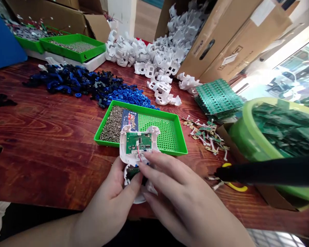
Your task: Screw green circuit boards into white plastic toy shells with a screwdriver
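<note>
Held: white housing [128, 158] with green circuit board [145, 140], above near edge of tabletop [54, 137]. Pinched at lower left between thumb and fingers of left hand [115, 195]. Touched from right by bent fingers of right hand [182, 192]; grip unclear. Beyond: green tray [167, 132] with small metal parts [113, 125].

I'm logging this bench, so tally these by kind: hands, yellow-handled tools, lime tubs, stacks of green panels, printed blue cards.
Hands: 2 (left hand, right hand, both at the white housing)
Yellow-handled tool: 1
Lime tub: 1
Green panel stack: 1
Printed blue card: 1
Total: 6
</note>
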The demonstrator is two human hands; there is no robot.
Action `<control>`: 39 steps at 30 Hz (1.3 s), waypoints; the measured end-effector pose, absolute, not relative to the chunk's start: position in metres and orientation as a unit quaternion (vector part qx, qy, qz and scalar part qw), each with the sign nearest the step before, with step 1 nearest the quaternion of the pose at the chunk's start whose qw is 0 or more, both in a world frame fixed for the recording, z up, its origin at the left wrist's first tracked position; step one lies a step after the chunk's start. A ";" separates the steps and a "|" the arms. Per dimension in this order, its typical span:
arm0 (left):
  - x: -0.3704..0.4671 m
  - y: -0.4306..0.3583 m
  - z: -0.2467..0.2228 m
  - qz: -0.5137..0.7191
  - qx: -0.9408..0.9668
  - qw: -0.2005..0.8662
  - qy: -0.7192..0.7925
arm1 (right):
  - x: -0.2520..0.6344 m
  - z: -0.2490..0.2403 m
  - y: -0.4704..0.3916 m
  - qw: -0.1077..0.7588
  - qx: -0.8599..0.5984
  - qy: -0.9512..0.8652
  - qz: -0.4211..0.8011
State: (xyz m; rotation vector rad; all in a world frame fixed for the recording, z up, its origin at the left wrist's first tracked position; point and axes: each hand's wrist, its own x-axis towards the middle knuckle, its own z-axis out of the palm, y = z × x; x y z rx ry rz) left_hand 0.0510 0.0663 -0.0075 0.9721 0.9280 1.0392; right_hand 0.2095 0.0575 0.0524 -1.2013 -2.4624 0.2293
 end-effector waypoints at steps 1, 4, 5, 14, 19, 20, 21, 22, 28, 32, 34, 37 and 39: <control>0.048 0.067 -0.009 0.462 0.434 0.651 0.419 | 0.211 0.051 0.058 0.231 -0.442 -0.860 0.105; 0.040 0.068 -0.012 0.467 0.432 0.633 0.440 | 0.212 0.042 0.057 0.350 -0.522 -0.752 0.201; 0.038 0.068 -0.012 0.468 0.429 0.631 0.446 | 0.210 0.037 0.057 0.372 -0.540 -0.713 0.248; 0.036 0.053 -0.017 0.454 0.389 0.666 0.446 | 0.172 0.008 0.050 0.446 -0.584 -0.552 0.395; 0.033 0.050 -0.016 0.451 0.366 0.677 0.453 | 0.162 0.011 0.048 0.481 -0.561 -0.519 0.431; 0.032 0.051 -0.016 0.443 0.371 0.677 0.455 | 0.162 0.011 0.047 0.489 -0.556 -0.511 0.436; 0.031 0.051 -0.016 0.436 0.376 0.681 0.453 | 0.161 0.011 0.047 0.498 -0.553 -0.504 0.438; 0.031 0.052 -0.016 0.431 0.379 0.687 0.446 | 0.161 0.011 0.046 0.507 -0.551 -0.498 0.438; 0.031 0.056 -0.013 0.416 0.372 0.716 0.420 | 0.157 0.007 0.048 0.534 -0.541 -0.474 0.444; 0.031 0.057 -0.012 0.423 0.359 0.728 0.404 | 0.155 0.006 0.047 0.548 -0.528 -0.445 0.471; 0.031 0.059 -0.012 0.422 0.353 0.737 0.393 | 0.154 0.006 0.045 0.540 -0.523 -0.421 0.508; 0.031 0.061 -0.011 0.406 0.347 0.756 0.379 | 0.152 0.005 0.043 0.517 -0.521 -0.390 0.556; 0.031 0.061 -0.011 0.404 0.346 0.757 0.379 | 0.150 0.005 0.043 0.518 -0.522 -0.382 0.559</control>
